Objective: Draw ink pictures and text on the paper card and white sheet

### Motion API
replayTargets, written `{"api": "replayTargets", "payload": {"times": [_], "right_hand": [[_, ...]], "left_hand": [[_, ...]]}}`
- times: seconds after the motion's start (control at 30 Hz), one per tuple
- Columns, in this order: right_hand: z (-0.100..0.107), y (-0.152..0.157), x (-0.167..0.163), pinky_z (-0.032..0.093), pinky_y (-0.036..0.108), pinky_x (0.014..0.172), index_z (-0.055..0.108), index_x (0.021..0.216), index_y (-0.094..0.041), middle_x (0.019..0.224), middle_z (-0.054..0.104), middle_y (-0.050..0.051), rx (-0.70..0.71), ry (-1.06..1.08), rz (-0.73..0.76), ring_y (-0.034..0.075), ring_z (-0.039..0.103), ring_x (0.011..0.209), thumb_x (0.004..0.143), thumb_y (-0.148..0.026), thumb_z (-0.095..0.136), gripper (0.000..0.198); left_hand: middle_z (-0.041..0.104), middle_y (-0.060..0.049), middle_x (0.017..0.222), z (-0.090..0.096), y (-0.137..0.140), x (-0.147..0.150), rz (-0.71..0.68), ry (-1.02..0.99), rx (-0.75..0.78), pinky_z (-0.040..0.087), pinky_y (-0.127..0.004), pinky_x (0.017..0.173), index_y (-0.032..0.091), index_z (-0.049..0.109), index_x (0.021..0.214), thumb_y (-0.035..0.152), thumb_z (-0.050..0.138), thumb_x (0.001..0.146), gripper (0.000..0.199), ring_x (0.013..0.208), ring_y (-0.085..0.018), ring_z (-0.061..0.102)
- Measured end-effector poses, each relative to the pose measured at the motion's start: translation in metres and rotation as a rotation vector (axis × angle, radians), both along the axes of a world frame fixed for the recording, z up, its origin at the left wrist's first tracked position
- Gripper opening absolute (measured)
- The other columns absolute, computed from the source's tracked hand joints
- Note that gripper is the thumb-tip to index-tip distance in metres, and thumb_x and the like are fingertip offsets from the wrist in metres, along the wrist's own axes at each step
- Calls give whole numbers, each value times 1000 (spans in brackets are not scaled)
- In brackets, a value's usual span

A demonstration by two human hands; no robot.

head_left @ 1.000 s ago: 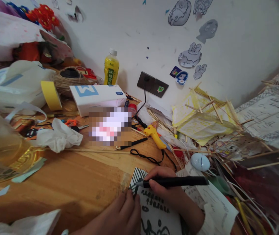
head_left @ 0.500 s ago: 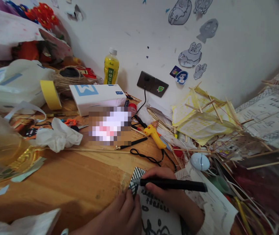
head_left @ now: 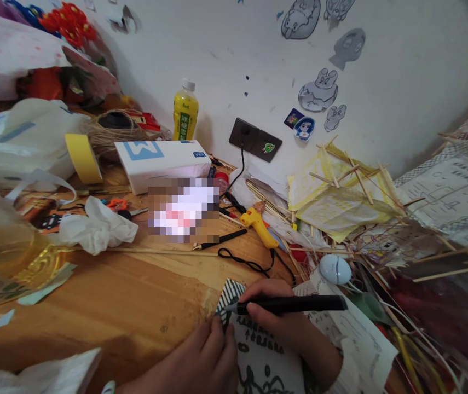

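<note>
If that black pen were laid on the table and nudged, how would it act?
The black pen would probably roll, since its barrel looks rounded. It seems stiff: the barrel is straight. It's likely light, as the right hand grips it near the tip while its long end juts out.

Your right hand (head_left: 275, 309) grips a black pen (head_left: 311, 303), tip at the striped corner of the paper (head_left: 262, 358). Your left hand (head_left: 207, 353) rests along its left edge, fingers near the tip. Farther back on the table (head_left: 135, 306): yellow glue gun (head_left: 261, 229), white box (head_left: 168, 169), bottle (head_left: 185, 112) upright near the wall (head_left: 168, 44).
</note>
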State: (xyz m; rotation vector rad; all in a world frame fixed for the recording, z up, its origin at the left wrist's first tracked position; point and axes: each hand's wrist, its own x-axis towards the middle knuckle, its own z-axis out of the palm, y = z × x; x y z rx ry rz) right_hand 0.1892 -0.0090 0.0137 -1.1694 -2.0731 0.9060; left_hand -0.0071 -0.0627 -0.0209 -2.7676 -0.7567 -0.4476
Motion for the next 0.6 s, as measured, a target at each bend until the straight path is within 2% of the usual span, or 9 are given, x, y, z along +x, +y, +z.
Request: {"api": "replayTargets", "payload": {"times": [0.27,0.47,0.6], "right_hand": [[2,1,-2,52,25,61,72,71,-19,65,72,4,-1,33,-18,17,67,63,80,-29,58,19],[2,0,-3,52,26,60,69,66,-20,64,70,3,-54,119,-21,18,67,61,79,-26,59,17],[-5,-1,2,50,23,52,66,77,-20,64,67,0,-134,242,-98,15,64,55,81,-29,58,13]], "left_hand": [[70,-9,97,7,3,0,-4,-22,89,48,-36,77,15,69,88,21,53,89,17,88,-26,64],[70,-12,100,1,3,0,-25,-25,39,47,-38,80,13,69,95,22,54,89,18,89,-27,63],[71,-8,92,1,3,-2,-50,-31,-9,47,-37,76,16,69,89,25,56,88,16,85,-25,61]]}}
